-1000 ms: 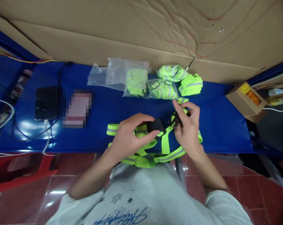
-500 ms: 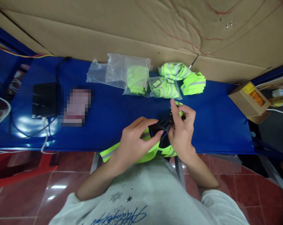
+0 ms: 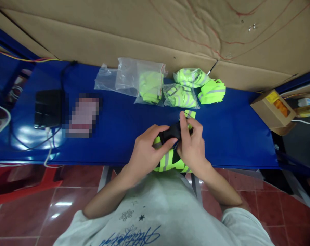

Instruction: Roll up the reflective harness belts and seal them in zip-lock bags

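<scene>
Between my hands, above the table's front edge, is a black buckle (image 3: pixel 171 132) on a yellow-green reflective strap (image 3: pixel 167 160). My left hand (image 3: pixel 147 148) pinches the buckle's left end between thumb and fingers. On its right end my right hand (image 3: pixel 192 143) is closed, index finger pointing up along it. The strap hangs below both hands, and a short piece of it shows beyond my right fingers. How the buckle's parts meet is hidden by my fingers.
Bagged green straps (image 3: pixel 180 96) and a loose roll (image 3: pixel 211 91) lie at the back of the blue table (image 3: pixel 119 130). A black box (image 3: pixel 47 108) with cables and a blurred pink object (image 3: pixel 83 116) are left, a cardboard box (image 3: pixel 271 111) right.
My right hand has moved left, closer to my left hand, with the buckle's right end. The strap end that stuck out under my left wrist is now out of sight.
</scene>
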Motion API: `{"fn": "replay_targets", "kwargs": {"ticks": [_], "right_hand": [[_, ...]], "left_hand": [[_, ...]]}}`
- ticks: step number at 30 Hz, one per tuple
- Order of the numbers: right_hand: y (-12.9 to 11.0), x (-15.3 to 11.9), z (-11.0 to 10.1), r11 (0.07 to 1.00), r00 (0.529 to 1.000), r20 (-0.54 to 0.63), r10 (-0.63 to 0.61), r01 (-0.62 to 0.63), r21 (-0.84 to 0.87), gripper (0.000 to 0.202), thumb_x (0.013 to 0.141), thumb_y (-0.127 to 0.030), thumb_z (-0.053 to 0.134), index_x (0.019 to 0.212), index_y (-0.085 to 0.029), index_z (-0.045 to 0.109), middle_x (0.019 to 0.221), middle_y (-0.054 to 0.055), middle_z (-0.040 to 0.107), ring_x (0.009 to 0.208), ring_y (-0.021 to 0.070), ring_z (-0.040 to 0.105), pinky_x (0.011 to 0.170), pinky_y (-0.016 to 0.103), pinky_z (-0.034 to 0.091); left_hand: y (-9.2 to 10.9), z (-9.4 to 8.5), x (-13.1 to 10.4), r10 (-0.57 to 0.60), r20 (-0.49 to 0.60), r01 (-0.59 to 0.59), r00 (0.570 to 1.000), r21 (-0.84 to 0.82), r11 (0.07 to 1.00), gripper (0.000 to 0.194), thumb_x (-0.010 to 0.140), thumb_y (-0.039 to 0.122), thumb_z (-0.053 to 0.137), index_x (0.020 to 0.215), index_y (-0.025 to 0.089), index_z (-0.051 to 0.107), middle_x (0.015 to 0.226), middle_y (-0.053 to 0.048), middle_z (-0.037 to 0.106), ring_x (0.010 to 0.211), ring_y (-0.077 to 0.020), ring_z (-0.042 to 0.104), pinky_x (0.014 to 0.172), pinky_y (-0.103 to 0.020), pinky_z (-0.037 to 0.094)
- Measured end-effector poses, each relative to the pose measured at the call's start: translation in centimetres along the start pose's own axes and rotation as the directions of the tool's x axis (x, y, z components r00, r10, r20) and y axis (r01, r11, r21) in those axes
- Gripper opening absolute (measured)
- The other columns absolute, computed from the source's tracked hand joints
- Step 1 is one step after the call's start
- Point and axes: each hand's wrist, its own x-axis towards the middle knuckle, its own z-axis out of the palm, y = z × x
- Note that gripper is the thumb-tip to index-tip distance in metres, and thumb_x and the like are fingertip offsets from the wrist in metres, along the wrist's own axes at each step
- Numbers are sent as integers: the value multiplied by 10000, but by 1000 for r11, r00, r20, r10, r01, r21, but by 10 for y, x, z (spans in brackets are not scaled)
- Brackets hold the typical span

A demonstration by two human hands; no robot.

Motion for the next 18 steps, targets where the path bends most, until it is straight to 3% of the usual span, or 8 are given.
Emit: {"fn": "replay_targets", "kwargs": {"ticks": [2, 4, 6, 8, 10, 12, 14, 18], "right_hand": [[0, -2, -3, 996, 996, 37, -85, 83, 40, 977, 939, -26, 433, 1726, -291, -83, 1367, 187, 480, 1311, 319, 568, 850, 379, 654], [4, 0, -14, 979, 985, 62, -160, 151, 134, 905, 994, -120, 497, 1737, -277, 6, 1388, 184, 498, 1338, 323, 553, 956, 423, 632], [12, 6, -31, 957, 977, 82, -196, 173, 235, 863, 1010, -381, 642, 1727, -278, 171, 1400, 168, 536, 1332, 334, 565, 1086, 499, 566], [20, 18, -50, 944, 979, 100, -180, 144, 297, 951, 909, -651, 720, 1683, -268, 321, 1462, 168, 548, 1390, 374, 540, 1186, 581, 466], [25, 34, -66, 909, 969, 163, -186, 107, 402, 941, 854, -732, 730, 1609, -243, 457, 1529, 165, 551, 1444, 387, 519, 1210, 585, 440], [27, 54, -77, 823, 941, 256, -221, 39, 567, 778, 862, -700, 746, 1462, -222, 611, 1422, 126, 667, 1323, 336, 639, 1119, 507, 544], [27, 78, -82, 723, 940, 279, -194, -55, 689, 577, 888, -662, 739, 1251, -213, 723, 1178, 58, 770, 1089, 263, 743, 958, 420, 631], [20, 129, -83, 520, 988, 108, 113, -151, 841, 482, 978, -674, 596, 951, -208, 714, 863, -1, 744, 871, 204, 766, 799, 364, 666]], "left_hand": [[-5, -5, 3, -45, 35, 48, 998, -64, 997, 248, 948, 407, 742, 1109, 218, 740, 1004, -37, 782, 877, -183, 728, 798, -292, 589], [-10, -13, 8, -85, 68, 93, 994, -125, 988, 249, 940, 425, 740, 1085, 224, 765, 987, -30, 796, 855, -184, 735, 758, -277, 587], [-12, -24, 14, -110, 120, 131, 987, -185, 974, 254, 920, 440, 755, 1064, 234, 790, 958, -17, 807, 831, -183, 740, 727, -262, 583], [-8, -37, 23, -100, 195, 146, 976, -237, 960, 235, 900, 439, 775, 1026, 243, 809, 930, -1, 809, 822, -180, 742, 726, -252, 581], [3, -49, 39, -51, 267, 131, 962, -289, 948, 196, 881, 409, 794, 990, 248, 820, 922, 11, 807, 834, -175, 745, 749, -245, 584], [20, -58, 61, 17, 294, 94, 956, -360, 928, 167, 878, 378, 796, 977, 246, 823, 922, 20, 799, 852, -171, 748, 772, -246, 586], [40, -62, 86, 46, 285, 94, 958, -461, 883, 139, 887, 355, 779, 930, 227, 810, 888, 28, 774, 855, -169, 751, 773, -253, 590], [67, -53, 126, -33, 138, 120, 990, -696, 708, 203, 960, 385, 683, 1048, 213, 746, 845, 23, 707, 844, -174, 746, 781, -300, 605]]}}
